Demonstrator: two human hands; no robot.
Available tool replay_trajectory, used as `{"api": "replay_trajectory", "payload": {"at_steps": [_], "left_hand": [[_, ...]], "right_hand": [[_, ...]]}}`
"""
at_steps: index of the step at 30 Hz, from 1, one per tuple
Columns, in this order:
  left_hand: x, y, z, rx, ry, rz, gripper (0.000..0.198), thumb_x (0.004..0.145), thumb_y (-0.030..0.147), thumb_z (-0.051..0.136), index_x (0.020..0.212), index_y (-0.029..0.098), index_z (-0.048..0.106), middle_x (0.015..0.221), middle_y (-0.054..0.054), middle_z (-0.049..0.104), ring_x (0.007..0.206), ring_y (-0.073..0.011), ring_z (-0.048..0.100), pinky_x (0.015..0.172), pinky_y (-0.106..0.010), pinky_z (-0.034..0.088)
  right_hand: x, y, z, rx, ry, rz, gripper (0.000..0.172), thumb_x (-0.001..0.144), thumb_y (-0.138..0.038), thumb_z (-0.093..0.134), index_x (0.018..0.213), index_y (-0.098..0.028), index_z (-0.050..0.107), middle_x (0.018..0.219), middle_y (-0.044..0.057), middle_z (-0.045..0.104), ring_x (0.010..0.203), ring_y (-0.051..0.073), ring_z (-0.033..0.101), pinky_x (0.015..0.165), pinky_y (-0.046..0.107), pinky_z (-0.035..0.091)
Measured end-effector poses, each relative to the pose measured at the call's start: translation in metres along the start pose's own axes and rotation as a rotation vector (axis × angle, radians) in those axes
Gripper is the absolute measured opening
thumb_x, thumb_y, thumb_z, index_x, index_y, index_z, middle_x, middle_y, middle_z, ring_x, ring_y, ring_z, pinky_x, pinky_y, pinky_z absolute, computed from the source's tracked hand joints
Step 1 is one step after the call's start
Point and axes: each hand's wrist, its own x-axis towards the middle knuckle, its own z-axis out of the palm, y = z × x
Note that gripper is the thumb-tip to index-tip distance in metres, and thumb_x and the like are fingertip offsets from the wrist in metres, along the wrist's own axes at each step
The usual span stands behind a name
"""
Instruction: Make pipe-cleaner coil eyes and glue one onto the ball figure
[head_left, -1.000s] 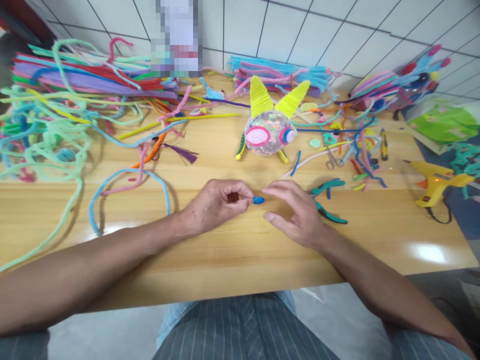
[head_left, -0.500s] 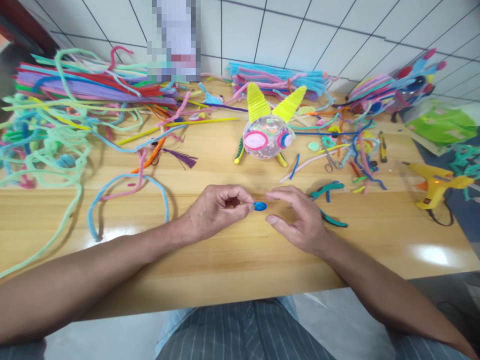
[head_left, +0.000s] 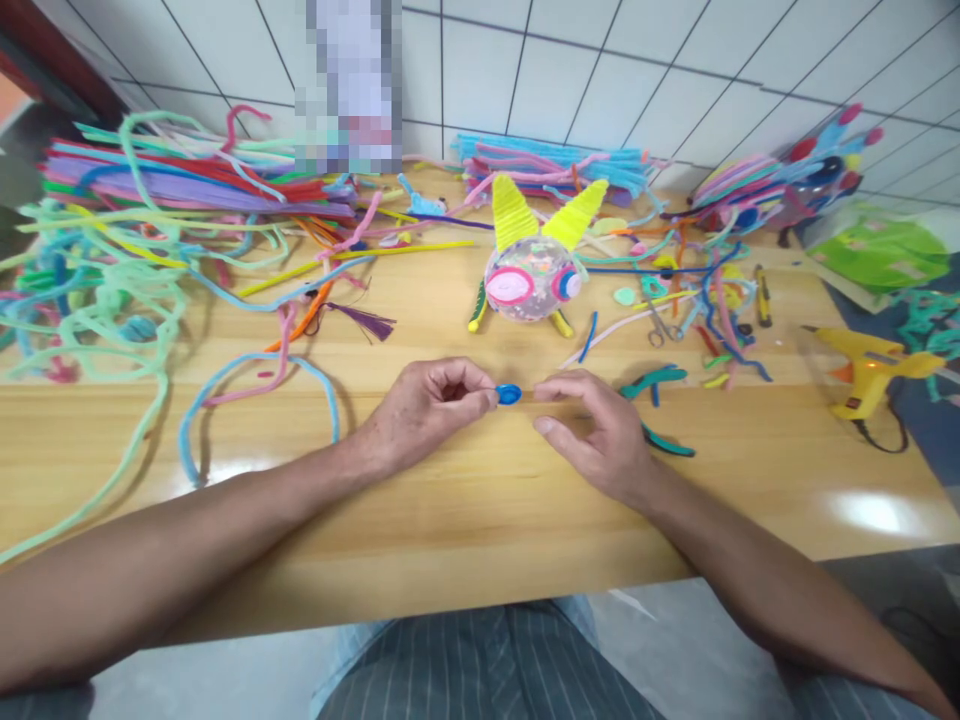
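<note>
Between the thumb and fingers of my left hand (head_left: 442, 408) is pinched a small blue coil (head_left: 508, 394), which looks like wound pipe cleaner. My right hand (head_left: 596, 425) is a little to the right of the coil, thumb and fingers apart, holding nothing. Just beyond both hands stands a clear round craft figure (head_left: 532, 280) with yellow ears, yellow-tipped feet and two disc eyes, one pink and white, the other blue, white and pink. Green-handled pliers (head_left: 656, 380) lie partly behind my right hand, beside a short blue piece.
Loose pale green pipe cleaners (head_left: 112, 310) tangle at the left, before a large coloured bundle (head_left: 195, 180). A blue and pink bundle (head_left: 555, 165) lies along the wall. Scissors (head_left: 661, 325), a yellow cutter (head_left: 763, 295) and a yellow glue gun (head_left: 862, 370) are at the right.
My left hand has shifted slightly up and left with the blue coil, widening the gap to my right hand. The right hand has barely moved and stays open.
</note>
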Motion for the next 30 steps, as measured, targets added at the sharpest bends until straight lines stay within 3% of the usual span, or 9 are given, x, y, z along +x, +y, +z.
{"api": "replay_trajectory", "payload": {"at_steps": [4, 7, 12, 22, 27, 30], "left_hand": [[-0.003, -0.003, -0.002, 0.282, 0.103, 0.331, 0.008, 0.091, 0.018, 0.068, 0.086, 0.017, 0.075, 0.074, -0.002, 0.075, 0.063, -0.0110, 0.063, 0.059, -0.021, 0.047], [-0.001, -0.007, -0.005, 0.470, 0.051, 0.378, 0.012, 0.091, 0.011, 0.065, 0.084, 0.016, 0.073, 0.074, -0.002, 0.076, 0.062, -0.0110, 0.065, 0.059, -0.021, 0.047], [0.003, -0.013, -0.007, 0.560, 0.075, 0.502, 0.011, 0.094, 0.012, 0.065, 0.086, 0.015, 0.072, 0.079, -0.004, 0.077, 0.071, -0.0136, 0.069, 0.069, -0.024, 0.051], [0.007, -0.017, -0.009, 0.521, -0.011, 0.397, 0.013, 0.092, 0.009, 0.065, 0.086, 0.017, 0.074, 0.076, -0.001, 0.075, 0.067, -0.0119, 0.066, 0.064, -0.022, 0.047], [0.006, -0.021, -0.007, 0.415, -0.047, 0.332, 0.011, 0.091, 0.011, 0.066, 0.089, 0.017, 0.075, 0.080, -0.002, 0.077, 0.069, -0.0114, 0.068, 0.064, -0.021, 0.048], [0.006, -0.022, -0.006, 0.419, -0.053, 0.338, 0.011, 0.091, 0.013, 0.067, 0.087, 0.017, 0.076, 0.076, -0.001, 0.076, 0.066, -0.0116, 0.066, 0.063, -0.022, 0.048]], "right_hand": [[0.000, 0.000, -0.001, 0.003, 0.027, 0.004, 0.025, 0.097, -0.022, 0.070, 0.120, -0.025, 0.063, 0.102, 0.005, 0.075, 0.095, 0.021, 0.074, 0.085, 0.036, 0.062], [0.000, 0.000, -0.002, -0.001, 0.032, 0.000, 0.023, 0.098, -0.022, 0.070, 0.120, -0.025, 0.063, 0.103, 0.005, 0.075, 0.095, 0.020, 0.074, 0.084, 0.035, 0.062], [0.000, 0.001, -0.004, -0.017, 0.039, 0.000, 0.022, 0.098, -0.023, 0.069, 0.119, -0.025, 0.063, 0.102, 0.005, 0.075, 0.093, 0.021, 0.073, 0.082, 0.036, 0.062], [0.001, 0.003, -0.007, -0.077, 0.078, 0.001, 0.021, 0.098, -0.023, 0.068, 0.119, -0.027, 0.065, 0.102, 0.004, 0.076, 0.093, 0.021, 0.075, 0.083, 0.038, 0.061], [0.009, 0.042, -0.036, -0.316, 0.228, 0.067, 0.018, 0.100, -0.020, 0.063, 0.112, -0.029, 0.073, 0.106, 0.006, 0.077, 0.105, 0.027, 0.073, 0.094, 0.046, 0.057], [0.012, 0.069, -0.048, -0.403, 0.145, 0.103, 0.021, 0.101, -0.019, 0.059, 0.106, -0.028, 0.076, 0.104, 0.008, 0.075, 0.105, 0.028, 0.071, 0.095, 0.048, 0.056]]}}
